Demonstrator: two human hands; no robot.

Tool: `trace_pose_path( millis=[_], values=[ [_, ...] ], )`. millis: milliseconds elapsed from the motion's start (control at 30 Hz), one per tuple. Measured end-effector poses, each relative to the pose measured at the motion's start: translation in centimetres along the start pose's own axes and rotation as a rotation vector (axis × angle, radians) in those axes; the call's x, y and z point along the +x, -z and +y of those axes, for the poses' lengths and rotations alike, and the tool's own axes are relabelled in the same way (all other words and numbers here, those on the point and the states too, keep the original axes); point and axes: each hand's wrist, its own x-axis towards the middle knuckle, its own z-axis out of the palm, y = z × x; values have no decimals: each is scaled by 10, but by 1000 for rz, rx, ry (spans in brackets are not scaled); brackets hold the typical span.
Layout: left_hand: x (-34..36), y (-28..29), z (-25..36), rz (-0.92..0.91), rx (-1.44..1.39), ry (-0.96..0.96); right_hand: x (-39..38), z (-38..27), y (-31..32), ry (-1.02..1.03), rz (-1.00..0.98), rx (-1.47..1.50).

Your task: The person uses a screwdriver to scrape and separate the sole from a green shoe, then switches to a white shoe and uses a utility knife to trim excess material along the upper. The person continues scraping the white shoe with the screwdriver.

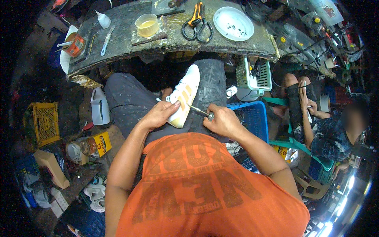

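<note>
A white sneaker (pixel 184 94) with tan side stripes lies tilted across my lap, its toe pointing away from me. My left hand (pixel 161 113) grips it near the heel, with the thumb on the side. In my right hand (pixel 223 120) is a thin-shafted hand tool (pixel 198 110), perhaps an awl. Most of its handle is hidden in my closed fingers. The tool's tip is at the shoe's side, close to the stripes; whether it pierces or only touches there I cannot tell.
Ahead stands a worn workbench (pixel 122 45) with orange-handled scissors (pixel 196 23), a white plate (pixel 233 23), a tub of yellowish liquid (pixel 147 25) and an orange can (pixel 74 44). A blue crate (pixel 252 118) sits to my right. Beyond it another person (pixel 329 134) is seated.
</note>
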Motion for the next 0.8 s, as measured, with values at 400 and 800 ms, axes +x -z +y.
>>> trace_pose_path(
  millis=[400, 800],
  values=[
    [1, -3, -7, 21, -38, -17, -4, -3, 9, -1, -59, -21],
    [1, -5, -6, 57, 33, -13, -3, -4, 7, -43, -61, -7]
  ],
)
